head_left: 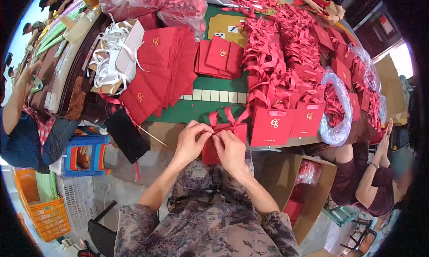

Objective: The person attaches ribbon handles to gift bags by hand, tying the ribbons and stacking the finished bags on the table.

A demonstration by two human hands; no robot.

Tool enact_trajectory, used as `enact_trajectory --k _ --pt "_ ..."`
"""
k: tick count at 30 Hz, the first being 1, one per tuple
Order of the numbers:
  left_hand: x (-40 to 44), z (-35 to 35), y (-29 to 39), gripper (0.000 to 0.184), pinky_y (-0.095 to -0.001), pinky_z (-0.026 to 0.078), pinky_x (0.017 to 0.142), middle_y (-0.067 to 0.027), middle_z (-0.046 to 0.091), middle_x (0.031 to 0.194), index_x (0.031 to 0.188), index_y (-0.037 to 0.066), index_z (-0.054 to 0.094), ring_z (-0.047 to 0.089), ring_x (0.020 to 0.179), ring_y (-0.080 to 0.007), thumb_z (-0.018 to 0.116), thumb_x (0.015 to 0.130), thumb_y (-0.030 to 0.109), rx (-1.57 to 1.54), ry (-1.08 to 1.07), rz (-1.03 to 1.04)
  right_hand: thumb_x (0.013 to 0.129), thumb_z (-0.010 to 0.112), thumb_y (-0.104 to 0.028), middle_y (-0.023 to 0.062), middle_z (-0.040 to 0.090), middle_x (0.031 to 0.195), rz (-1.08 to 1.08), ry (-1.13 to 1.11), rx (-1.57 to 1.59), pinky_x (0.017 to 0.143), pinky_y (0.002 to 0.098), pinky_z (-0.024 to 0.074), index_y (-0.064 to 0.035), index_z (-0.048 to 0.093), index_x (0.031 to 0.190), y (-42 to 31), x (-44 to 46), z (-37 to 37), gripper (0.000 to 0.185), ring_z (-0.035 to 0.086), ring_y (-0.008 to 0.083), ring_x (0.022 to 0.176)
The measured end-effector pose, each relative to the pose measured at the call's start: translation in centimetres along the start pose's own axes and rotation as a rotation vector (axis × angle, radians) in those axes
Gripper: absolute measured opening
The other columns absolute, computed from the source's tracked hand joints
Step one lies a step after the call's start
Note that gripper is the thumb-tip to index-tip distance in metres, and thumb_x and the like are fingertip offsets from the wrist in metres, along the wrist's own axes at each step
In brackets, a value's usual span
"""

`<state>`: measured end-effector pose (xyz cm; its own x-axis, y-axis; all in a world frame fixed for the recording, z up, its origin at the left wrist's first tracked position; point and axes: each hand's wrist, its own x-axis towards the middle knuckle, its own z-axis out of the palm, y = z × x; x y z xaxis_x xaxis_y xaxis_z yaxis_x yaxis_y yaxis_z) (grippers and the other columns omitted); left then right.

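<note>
Close in front of me, at the table's front edge, is a small red paper gift bag [239, 131] with red ribbon loops [228, 117] at its top. My left hand [193, 142] is closed in a pinch at the bag's upper left side. My right hand [230, 150] also pinches at the bag's top edge, its thumb and fingers close together and nearly meeting the left fingertips. What lies between the left fingertips is too small to make out. Just right of my hands stands a finished-looking red bag [273, 125] with a gold logo.
Flat red bags [156, 69] lie fanned out at left, beside a box of white ribbons [118, 51]. Another stack of bags [219, 56] sits ahead. Rows of ribboned bags [268, 56] fill the right side. An open carton [319, 185] stands below right; people sit nearby.
</note>
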<state>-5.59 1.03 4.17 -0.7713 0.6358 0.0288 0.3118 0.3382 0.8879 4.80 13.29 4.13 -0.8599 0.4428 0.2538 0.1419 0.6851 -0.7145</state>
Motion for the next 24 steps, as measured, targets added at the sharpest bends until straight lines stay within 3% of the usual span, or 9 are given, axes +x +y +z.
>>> enact_trajectory --k 6,9,11,12,14,15,19,21,24 --pt "0.2 -0.9 1.1 0.009 -0.0288 0.049 0.063 -0.0059 0.057 0.088 0.094 0.008 0.073 0.06 0.072 -0.0155 0.072 0.086 0.008 0.063 0.016 0.046 0.083 0.072 -0.009 0.0112 0.059 0.08 -0.125 0.119 -0.118 0.066 0.0415 0.049 -0.0035 0.065 0.085 -0.8 3.3 -3.6 0.009 0.061 0.0301 0.075" --pt "0.2 -1.2 1.2 0.008 -0.0297 0.049 0.063 -0.0057 0.055 0.089 0.093 0.009 0.074 0.06 0.072 -0.0156 0.073 0.085 0.007 0.119 0.011 0.149 0.086 0.069 -0.01 0.0126 0.063 0.081 -0.117 -0.101 -0.025 0.068 0.0385 0.0502 -0.0005 0.067 0.088 0.5 4.8 -4.2 0.01 0.063 0.0301 0.076" --pt "0.4 -1.6 1.2 0.009 -0.0302 0.049 0.063 -0.0058 0.054 0.089 0.093 0.01 0.074 0.06 0.072 -0.0163 0.073 0.084 0.007 0.117 0.01 0.22 0.087 0.067 -0.017 0.0127 0.066 0.08 -0.008 -0.423 0.213 0.07 0.0387 0.0505 -0.001 0.071 0.089 2.3 5.6 -3.1 0.016 0.064 0.0298 0.077" --pt "0.5 -1.7 1.2 0.01 -0.0307 0.049 0.063 -0.0058 0.054 0.09 0.093 0.01 0.074 0.06 0.072 -0.017 0.073 0.084 0.006 0.113 0.011 0.286 0.087 0.067 -0.017 0.0127 0.066 0.08 -0.006 -0.42 0.212 0.07 0.0387 0.0505 -0.001 0.071 0.089 3.0 6.2 -2.9 0.016 0.064 0.0298 0.077" --pt "0.6 -2.0 0.9 0.012 -0.031 0.049 0.063 -0.0062 0.054 0.09 0.094 0.011 0.074 0.06 0.072 -0.0177 0.072 0.084 0.005 0.133 -0.011 0.32 0.092 0.062 -0.01 0.0081 0.069 0.08 0.066 -0.749 0.406 0.071 0.0296 0.0494 0.0024 0.07 0.096 4.2 7.1 -2.6 0.016 0.061 0.0118 0.074" --pt "0.7 -2.1 0.9 0.013 -0.0312 0.049 0.063 -0.0067 0.053 0.09 0.094 0.012 0.074 0.06 0.072 -0.0184 0.072 0.083 0.004 0.155 -0.031 0.355 0.093 0.063 -0.012 0.0032 0.067 0.079 0.098 -0.78 0.435 0.069 0.0273 0.0479 0.0032 0.07 0.097 4.2 7.3 -2.5 0.017 0.055 0.0058 0.075" --pt "0.8 -2.4 1.0 0.017 -0.0314 0.049 0.063 -0.0069 0.053 0.089 0.095 0.012 0.075 0.059 0.072 -0.0195 0.072 0.082 0.002 0.191 -0.047 0.365 0.095 0.063 -0.014 -0.0006 0.067 0.08 0.144 -0.824 0.226 0.067 0.025 0.0467 0.0041 0.07 0.098 4.6 7.7 -2.4 0.02 0.055 0.0049 0.074" --pt "0.8 -2.7 1.2 0.018 -0.0356 0.052 0.065 -0.0074 0.052 0.088 0.096 0.014 0.073 0.062 0.075 -0.023 0.072 0.082 0.002 0.21 -0.045 0.377 0.093 0.063 -0.013 -0.0028 0.067 0.075 0.203 -0.836 0.718 0.066 0.0257 0.0467 0.0013 0.073 0.093 5.1 7.6 -1.7 0.017 0.057 0.0052 0.071" --pt "1.0 -3.0 1.7 0.018 -0.0321 0.049 0.063 -0.0077 0.052 0.089 0.096 0.011 0.073 0.058 0.075 -0.021 0.071 0.082 0.0 0.16 -0.068 0.381 0.093 0.063 -0.01 -0.0071 0.064 0.077 0.364 -0.831 0.83 0.066 0.0238 0.0452 0.0019 0.072 0.091 3.9 7.5 -2.5 0.016 0.054 0.0037 0.072"
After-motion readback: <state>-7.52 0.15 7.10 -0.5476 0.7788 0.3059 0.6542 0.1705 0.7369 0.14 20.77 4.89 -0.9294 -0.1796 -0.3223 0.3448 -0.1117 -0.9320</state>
